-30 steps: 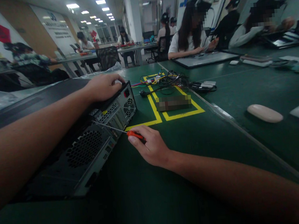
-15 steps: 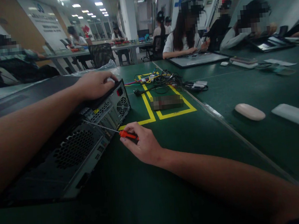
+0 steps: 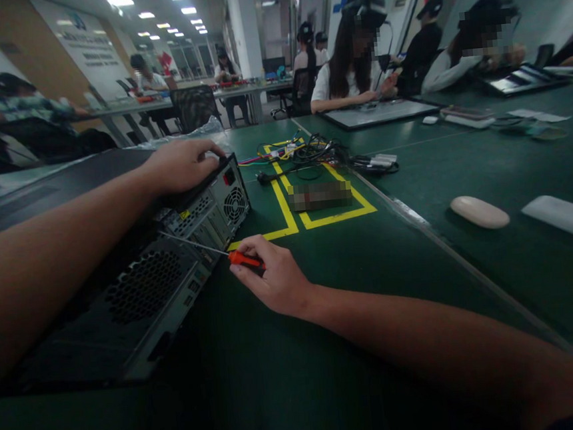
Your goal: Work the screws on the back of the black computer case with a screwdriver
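Note:
On its side at the left lies a black desktop computer case (image 3: 53, 188), its rear panel with vents, ports and a fan grille turned toward me. My left hand (image 3: 186, 163) rests on the top of the case near the rear corner, fingers stretched toward the edge and thumb apart. An orange and black screwdriver (image 3: 244, 260) is pinched by the handle in my right hand (image 3: 276, 276). Its thin shaft points left across the rear panel, and the tip reaches a dark spot near the upper edge under my left forearm. What the tip touches is too dark to tell.
Beyond the case, tangled cables (image 3: 318, 152) lie by yellow tape marks (image 3: 340, 220), with a blurred-out object (image 3: 320, 197) inside them. A pale oval case (image 3: 479, 212) and a white bar (image 3: 567, 217) lie right. Clear plastic wrap (image 3: 204, 132) sits behind the computer; several people work farther back.

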Demonstrator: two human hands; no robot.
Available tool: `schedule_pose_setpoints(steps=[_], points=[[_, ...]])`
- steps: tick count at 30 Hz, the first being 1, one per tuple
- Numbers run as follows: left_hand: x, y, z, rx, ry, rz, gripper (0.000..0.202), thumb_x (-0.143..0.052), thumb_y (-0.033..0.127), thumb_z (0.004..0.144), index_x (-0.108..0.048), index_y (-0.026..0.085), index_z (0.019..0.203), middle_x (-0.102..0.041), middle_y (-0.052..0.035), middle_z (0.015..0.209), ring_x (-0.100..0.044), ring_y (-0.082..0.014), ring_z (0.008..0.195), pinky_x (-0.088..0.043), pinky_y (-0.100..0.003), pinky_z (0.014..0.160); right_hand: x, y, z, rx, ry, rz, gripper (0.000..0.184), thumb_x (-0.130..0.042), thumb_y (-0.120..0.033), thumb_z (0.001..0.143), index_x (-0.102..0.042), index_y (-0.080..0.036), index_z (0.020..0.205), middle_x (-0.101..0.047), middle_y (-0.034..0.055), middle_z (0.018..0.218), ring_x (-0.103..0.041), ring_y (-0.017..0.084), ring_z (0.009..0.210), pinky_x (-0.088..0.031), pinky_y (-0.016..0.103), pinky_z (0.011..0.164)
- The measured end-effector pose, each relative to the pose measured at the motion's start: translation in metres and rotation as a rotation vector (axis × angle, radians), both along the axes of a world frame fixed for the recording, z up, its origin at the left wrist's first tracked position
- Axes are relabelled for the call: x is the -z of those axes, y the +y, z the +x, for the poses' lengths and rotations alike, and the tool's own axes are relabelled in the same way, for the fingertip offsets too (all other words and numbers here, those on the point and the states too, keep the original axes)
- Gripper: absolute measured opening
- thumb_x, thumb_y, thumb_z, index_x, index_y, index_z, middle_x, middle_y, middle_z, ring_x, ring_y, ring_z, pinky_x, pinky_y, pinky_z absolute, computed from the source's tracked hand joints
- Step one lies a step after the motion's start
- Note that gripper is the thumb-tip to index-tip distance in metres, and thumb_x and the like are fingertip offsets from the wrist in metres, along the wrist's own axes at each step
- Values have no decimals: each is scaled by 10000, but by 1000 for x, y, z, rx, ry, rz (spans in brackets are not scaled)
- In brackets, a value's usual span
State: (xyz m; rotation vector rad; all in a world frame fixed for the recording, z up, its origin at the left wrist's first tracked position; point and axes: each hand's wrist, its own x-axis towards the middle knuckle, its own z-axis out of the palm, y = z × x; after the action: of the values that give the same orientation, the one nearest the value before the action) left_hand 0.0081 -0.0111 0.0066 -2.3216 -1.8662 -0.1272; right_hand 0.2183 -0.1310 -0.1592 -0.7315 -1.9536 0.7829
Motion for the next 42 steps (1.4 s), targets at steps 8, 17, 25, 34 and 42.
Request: schedule_pose_setpoints(steps=[8,17,25,34,42], points=[[2,3,-4,4,-27,4,628,-414,433,1077,-739,191,1558,-804,-148,1313,-720,-334,1179,-537,-471,1102,0,0,0,-6,-3,-16,205,-711,-427,1102,-647,-264,1209,-812,56,1158,-780,241,1025,-611,404,939],[-1,0,-1,4,-4,-8,642,-390,424,1083,-729,163,1562,-791,-177,1325,-725,-360,1207,-533,-488,1098,-1,-1,1,3,-14,-13,206,-703,-435,1106,-660,-262,1210,-809,55,1150,-773,236,1012,-611,399,935],[0,0,-1,11,-12,1,628,-398,403,1091,-736,170,1565,-799,-161,1302,-728,-335,1180,-532,-456,1088,0,0,0,-1,8,-10,260,-673,-492,1129,-711,-246,1205,-806,58,1113,-754,225,970,-614,381,904],[-2,-2,1,-2,-1,-3,636,-396,418,1084,-739,181,1564,-800,-160,1326,-735,-345,1224,-536,-474,1111,-2,-3,1,-13,25,-49,301,-721,-495,1076,-668,-258,1254,-794,42,1090,-747,218,900,-614,372,856],[0,0,-2,24,-7,0,638,-394,419,1082,-738,172,1559,-794,-172,1373,-730,-360,1248,-534,-479,1109,2,-1,-2,-29,64,-36,196,-700,-424,1080,-638,-263,1172,-796,45,1083,-764,222,925,-625,386,877]])
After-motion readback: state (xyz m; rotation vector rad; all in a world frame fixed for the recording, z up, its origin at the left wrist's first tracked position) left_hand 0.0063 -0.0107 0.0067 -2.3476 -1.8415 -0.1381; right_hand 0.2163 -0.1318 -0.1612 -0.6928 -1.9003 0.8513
